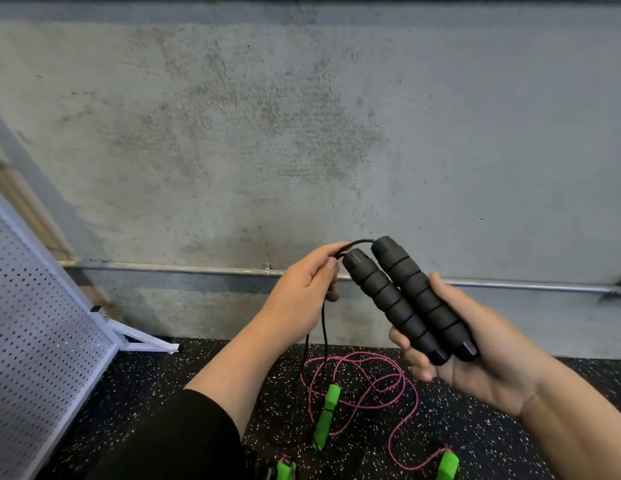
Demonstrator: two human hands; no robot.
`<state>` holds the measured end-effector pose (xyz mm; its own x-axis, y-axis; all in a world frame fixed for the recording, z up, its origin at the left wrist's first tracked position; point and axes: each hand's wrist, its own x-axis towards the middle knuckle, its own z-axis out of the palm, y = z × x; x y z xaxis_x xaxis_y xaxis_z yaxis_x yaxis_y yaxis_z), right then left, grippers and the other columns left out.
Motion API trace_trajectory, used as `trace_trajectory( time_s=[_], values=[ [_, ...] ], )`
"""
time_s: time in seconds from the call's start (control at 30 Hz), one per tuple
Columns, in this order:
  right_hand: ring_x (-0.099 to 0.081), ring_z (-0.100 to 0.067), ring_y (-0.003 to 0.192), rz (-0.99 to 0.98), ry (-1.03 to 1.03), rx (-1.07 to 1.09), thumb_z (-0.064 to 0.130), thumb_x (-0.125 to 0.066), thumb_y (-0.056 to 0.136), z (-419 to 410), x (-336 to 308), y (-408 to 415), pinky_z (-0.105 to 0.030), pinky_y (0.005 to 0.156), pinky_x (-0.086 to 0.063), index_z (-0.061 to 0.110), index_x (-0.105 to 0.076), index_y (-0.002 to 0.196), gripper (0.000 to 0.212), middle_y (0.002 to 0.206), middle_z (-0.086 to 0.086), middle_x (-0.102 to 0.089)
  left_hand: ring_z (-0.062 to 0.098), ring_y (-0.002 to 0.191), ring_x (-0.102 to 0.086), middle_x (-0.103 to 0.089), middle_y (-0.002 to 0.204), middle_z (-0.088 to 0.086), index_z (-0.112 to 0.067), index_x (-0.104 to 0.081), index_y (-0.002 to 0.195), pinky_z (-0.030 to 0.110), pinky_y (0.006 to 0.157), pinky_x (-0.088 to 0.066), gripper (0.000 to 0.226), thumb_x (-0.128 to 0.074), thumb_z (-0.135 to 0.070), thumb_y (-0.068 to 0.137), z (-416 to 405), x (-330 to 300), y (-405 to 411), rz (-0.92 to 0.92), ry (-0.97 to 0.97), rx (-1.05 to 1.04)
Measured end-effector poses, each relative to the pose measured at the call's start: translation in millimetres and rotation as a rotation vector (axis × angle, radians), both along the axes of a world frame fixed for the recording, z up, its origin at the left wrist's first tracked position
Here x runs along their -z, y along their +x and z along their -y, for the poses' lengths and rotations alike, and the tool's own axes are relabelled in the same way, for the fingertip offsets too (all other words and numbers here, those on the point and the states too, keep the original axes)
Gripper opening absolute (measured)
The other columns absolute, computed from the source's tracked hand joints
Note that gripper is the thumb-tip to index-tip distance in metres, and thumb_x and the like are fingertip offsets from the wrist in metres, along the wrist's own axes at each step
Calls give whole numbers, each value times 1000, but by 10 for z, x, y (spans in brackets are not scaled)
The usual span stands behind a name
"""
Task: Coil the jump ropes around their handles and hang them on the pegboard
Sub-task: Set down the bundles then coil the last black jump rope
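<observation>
Black rubber floor flecked with white specks, running back to a grey concrete wall. On it: a tangled pink braided rope lying in loose loops. Bright green foam handle rests on the floor among the loops; a second green handle and a third at bottom edge. White perforated metal pegboard stands at left.

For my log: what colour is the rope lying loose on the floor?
Pink rope, with green handles, clearest in the head view.
</observation>
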<state>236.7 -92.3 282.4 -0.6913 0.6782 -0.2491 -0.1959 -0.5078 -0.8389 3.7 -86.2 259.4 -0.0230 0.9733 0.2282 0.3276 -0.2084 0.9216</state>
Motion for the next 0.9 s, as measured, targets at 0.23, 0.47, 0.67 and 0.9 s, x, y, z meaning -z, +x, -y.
trace_trajectory(
  time_s=[0.23,0.47,0.67,0.9],
  values=[
    [-45,-18,57,-301,-39,-76,46,-56,99,-9,10,-24,-26,46,-38,9,-58,133,51,107,-21,-54,10,62,-44,-50,72,-5,-31,-70,114,21,58,-38,30,-44,-19,109,-23,-52,81,169,38,-42],
    [-67,-41,86,-102,70,-17,46,-81,81,22,-46,-81,-47,72,-59,11,-57,140,73,133,-33,-59,11,48,-36,-50,63,-2,-14,-66,84,26,50,-28,27,-53,-23,105,34,-115,61,420,-36,-39],
    [-56,-31,72,-125,89,17,43,-71,89,19,-50,-134,-36,56,-47,17,-56,140,59,132,-37,-55,8,47,-31,-42,60,-5,-10,-66,85,26,50,-27,24,-59,-26,102,57,-125,103,375,-59,-74],
    [-50,-23,61,-213,15,150,43,-42,99,60,-94,-203,-28,42,-41,4,-68,125,54,120,-32,-63,7,64,-43,-51,71,-13,-37,-72,118,30,60,-38,27,-48,-31,107,54,-97,53,164,97,-120]
  ],
)
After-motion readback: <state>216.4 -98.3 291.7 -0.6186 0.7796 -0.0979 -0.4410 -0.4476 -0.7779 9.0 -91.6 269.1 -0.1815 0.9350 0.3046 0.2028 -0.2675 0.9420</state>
